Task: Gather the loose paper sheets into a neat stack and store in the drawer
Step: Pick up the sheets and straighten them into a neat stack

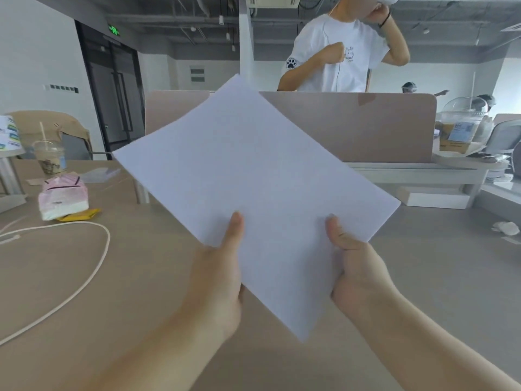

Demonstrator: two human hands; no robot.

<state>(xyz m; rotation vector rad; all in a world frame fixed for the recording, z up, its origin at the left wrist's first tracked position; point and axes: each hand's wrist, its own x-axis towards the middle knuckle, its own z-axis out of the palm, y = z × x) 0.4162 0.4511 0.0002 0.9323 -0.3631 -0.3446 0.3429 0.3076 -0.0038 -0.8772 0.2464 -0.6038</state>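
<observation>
1. White paper, plain and unprinted: one flat stack of white paper sheets (pixel 253 187) is held up in the air above the beige tabletop (pixel 141 277), turned so that it looks like a diamond, one corner pointing away and one toward the wearer. How many sheets it contains cannot be told; the edges line up closely, with a faint second edge showing along the far left side.
2. Two bare hands hold it by its near edges. The left hand (pixel 220 283) has its thumb pressed flat on top; the fingers are hidden beneath the paper.
3. The right hand (pixel 358 275) grips in the same way, thumb on top, the fingers out of sight below.
4. On the tabletop to the left: one clear plastic cup with a straw (pixel 50 159), one pink and white tissue pack (pixel 63 198) lying on one flat yellow packet (pixel 80 215), and one looping white cable (pixel 84 277).
5. One person in a white T-shirt (pixel 338 52) stands beyond the beige desk divider (pixel 352 125).
</observation>
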